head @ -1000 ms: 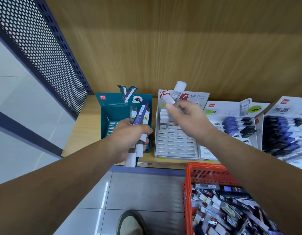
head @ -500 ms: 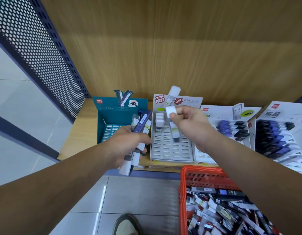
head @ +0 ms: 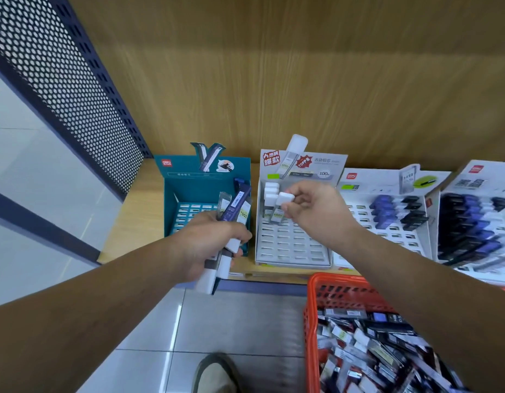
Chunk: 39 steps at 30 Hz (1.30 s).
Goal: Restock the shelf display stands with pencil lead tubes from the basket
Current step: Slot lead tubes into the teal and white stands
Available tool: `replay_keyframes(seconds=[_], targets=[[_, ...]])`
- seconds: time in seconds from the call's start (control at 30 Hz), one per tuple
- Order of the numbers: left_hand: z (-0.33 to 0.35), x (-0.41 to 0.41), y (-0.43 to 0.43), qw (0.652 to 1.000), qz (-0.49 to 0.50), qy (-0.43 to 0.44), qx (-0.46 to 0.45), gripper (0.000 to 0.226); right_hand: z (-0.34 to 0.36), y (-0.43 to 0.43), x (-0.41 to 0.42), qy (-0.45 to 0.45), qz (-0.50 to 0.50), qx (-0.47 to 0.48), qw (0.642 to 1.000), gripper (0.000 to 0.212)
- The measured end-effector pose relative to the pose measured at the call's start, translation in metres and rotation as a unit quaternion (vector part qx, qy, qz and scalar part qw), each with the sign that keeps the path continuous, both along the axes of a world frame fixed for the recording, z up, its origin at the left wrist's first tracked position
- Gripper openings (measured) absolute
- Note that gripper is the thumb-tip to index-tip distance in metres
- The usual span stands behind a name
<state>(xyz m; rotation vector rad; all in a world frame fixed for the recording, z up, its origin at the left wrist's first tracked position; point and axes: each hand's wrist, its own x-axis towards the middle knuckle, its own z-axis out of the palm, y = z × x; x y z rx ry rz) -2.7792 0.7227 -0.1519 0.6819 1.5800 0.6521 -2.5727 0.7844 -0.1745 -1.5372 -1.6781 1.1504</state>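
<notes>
The white-capped lead tube (head: pixel 284 199) is pinched at its cap between the thumb and fingertips (head: pixel 288 191) of the right hand (head: pixel 316 212). The other fingers are curled in behind. The tube hangs nearly upright below the fingers, with its lower end at the top rows of slots of the white display stand (head: pixel 293 248). Whether that end is already in a slot cannot be told. Just to the left of the fingers, a short column of white-capped tubes (head: pixel 270 191) stands in the stand's top left corner, almost touching the held one. The stand's printed header card rises behind the fingers.

Further left, the left hand (head: pixel 208 245) is clamped round a bundle of lead tubes (head: pixel 237 207). Its fingers are wrapped tight about their middle, so dark blue and clear ends stick up above the fist and white caps jut out below it. This fist hovers at the front right of the teal display stand (head: pixel 188 191).

To the right of the right wrist stand a display stand with blue and black tubes (head: pixel 387 214) and a darker one (head: pixel 472 222), both on the wooden shelf (head: pixel 137 222). Below the right forearm, the red basket (head: pixel 312 307) holds a heap of loose lead tubes (head: pixel 373 350).
</notes>
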Motion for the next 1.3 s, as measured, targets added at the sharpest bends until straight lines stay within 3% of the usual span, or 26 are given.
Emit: replay_keyframes(seconds=[0.23,0.43,0.57,0.77,0.93,1.07,1.2,1.3], targets=[[-0.005,-0.005,0.000,1.000,0.012,-0.006,-0.001,0.043,-0.004,0.003,-0.005,-0.013,0.014,0.007,1.000,0.020],[-0.006,-0.005,0.001,0.999,0.021,-0.025,-0.003,0.044,-0.010,0.000,-0.006,-0.075,0.042,0.019,0.996,0.007],[-0.002,-0.002,0.002,0.998,0.014,-0.055,-0.012,0.040,-0.009,-0.001,-0.015,-0.092,0.030,0.043,0.994,0.009],[0.013,0.004,0.000,0.994,-0.037,-0.101,-0.031,0.020,0.002,-0.006,-0.021,-0.107,-0.009,0.043,0.993,0.030],[0.020,0.014,0.000,0.992,-0.065,-0.108,-0.028,0.024,0.036,-0.008,-0.017,0.124,-0.068,-0.131,0.981,0.012],[0.025,0.022,0.001,0.989,-0.091,-0.115,-0.009,0.017,0.040,-0.016,-0.008,0.152,0.005,-0.204,0.967,0.025],[0.032,0.024,-0.001,0.989,-0.092,-0.116,0.022,0.018,0.044,-0.018,0.001,0.245,-0.098,-0.236,0.935,0.008],[0.037,0.025,-0.002,0.992,-0.043,-0.103,0.060,0.019,0.050,-0.021,0.012,0.226,-0.124,-0.230,0.938,0.018]])
